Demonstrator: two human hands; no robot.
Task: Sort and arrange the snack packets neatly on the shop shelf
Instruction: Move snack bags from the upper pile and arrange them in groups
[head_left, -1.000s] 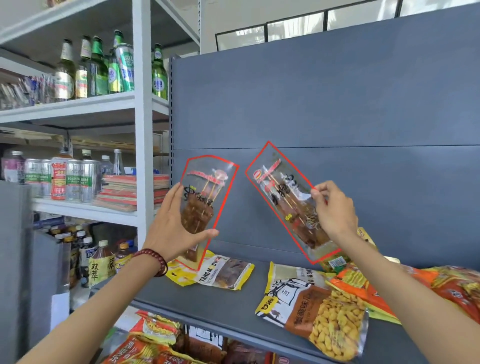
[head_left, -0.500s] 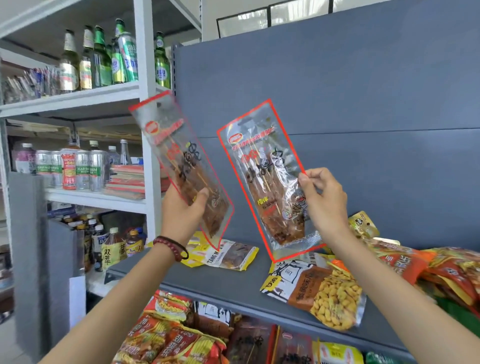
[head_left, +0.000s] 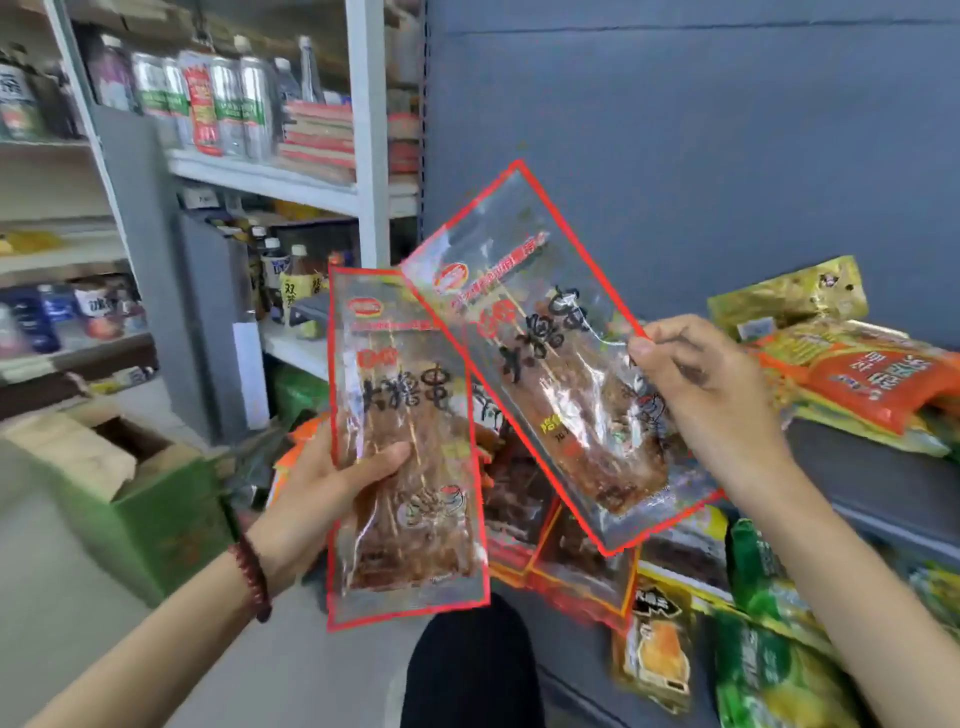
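Pkts were lowered; left pkt is gripped by left hand, right pkt only edge-pinched by right hand, so could be dropped.

left hand grips upright skewer packet | right hand pinches tilted skewer packet

Grey shelf, orange & gold snack pkts piled on it, R side
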